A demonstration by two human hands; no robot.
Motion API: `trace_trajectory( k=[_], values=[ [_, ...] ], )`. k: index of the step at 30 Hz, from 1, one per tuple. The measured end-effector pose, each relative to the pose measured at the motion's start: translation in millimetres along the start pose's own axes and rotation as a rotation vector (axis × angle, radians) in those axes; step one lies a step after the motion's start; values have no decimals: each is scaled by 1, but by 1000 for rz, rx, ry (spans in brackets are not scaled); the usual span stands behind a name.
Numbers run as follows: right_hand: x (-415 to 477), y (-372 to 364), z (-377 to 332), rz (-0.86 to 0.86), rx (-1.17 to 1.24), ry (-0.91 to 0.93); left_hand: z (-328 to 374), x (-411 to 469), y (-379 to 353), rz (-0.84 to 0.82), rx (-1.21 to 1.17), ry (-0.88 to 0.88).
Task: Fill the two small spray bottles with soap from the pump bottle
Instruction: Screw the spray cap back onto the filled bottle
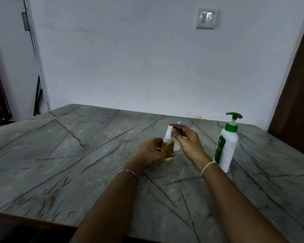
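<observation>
My left hand (pixel 152 152) grips a small clear spray bottle (pixel 168 144) holding yellow liquid, upright on the grey marble table (pixel 77 155). Its white spray head (pixel 169 131) is on top. My right hand (pixel 186 141) hovers just right of the spray head, fingers loosely curled, thumb close to the nozzle; whether it touches is unclear. A white pump bottle (pixel 225 148) with a green pump stands to the right. Behind my right hand a blue tip (pixel 179 122) of a second small bottle peeks out, mostly hidden. A clear cap (pixel 177 147) lies beside the held bottle.
The table meets a pale wall at the back, with a switch plate (pixel 206 18) high up. A dark wooden panel (pixel 295 102) rises at the right. The table's near edge runs along the bottom left.
</observation>
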State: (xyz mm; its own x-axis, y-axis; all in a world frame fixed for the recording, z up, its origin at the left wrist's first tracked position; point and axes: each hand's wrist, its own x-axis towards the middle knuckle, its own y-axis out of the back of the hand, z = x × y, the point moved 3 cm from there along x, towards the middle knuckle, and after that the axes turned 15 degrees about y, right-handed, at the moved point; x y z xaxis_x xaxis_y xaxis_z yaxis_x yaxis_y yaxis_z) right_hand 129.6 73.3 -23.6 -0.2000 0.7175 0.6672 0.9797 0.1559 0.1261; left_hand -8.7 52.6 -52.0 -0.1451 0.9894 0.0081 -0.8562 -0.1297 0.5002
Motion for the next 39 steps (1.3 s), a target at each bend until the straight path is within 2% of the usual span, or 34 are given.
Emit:
trace_trajectory(
  k=[3, 10, 17, 19, 23, 26, 34, 39],
  values=[
    [-1, -6, 1, -111, -39, 4, 0, 0, 0, 2, 0, -4],
    [-2, -8, -1, -4, -202, 88, -1, -1, 0, 17, -16, -10],
    [-4, -5, 2, -119, -63, 19, -1, 0, 0, 5, 9, 13],
    [-4, -2, 2, -101, -34, 31, -1, 0, 0, 4, -1, 18],
    [1, -3, 4, 35, -186, 28, -1, 0, 0, 36, 30, 3],
    [2, -9, 3, 76, -267, 46, -2, 2, 1, 62, 51, -8],
    [-4, 0, 8, -111, -111, 10, -1, 2, 0, 21, 21, 3],
    [-3, -1, 5, -100, -178, 47, -1, 1, 2, 0, -23, -13]
  ],
)
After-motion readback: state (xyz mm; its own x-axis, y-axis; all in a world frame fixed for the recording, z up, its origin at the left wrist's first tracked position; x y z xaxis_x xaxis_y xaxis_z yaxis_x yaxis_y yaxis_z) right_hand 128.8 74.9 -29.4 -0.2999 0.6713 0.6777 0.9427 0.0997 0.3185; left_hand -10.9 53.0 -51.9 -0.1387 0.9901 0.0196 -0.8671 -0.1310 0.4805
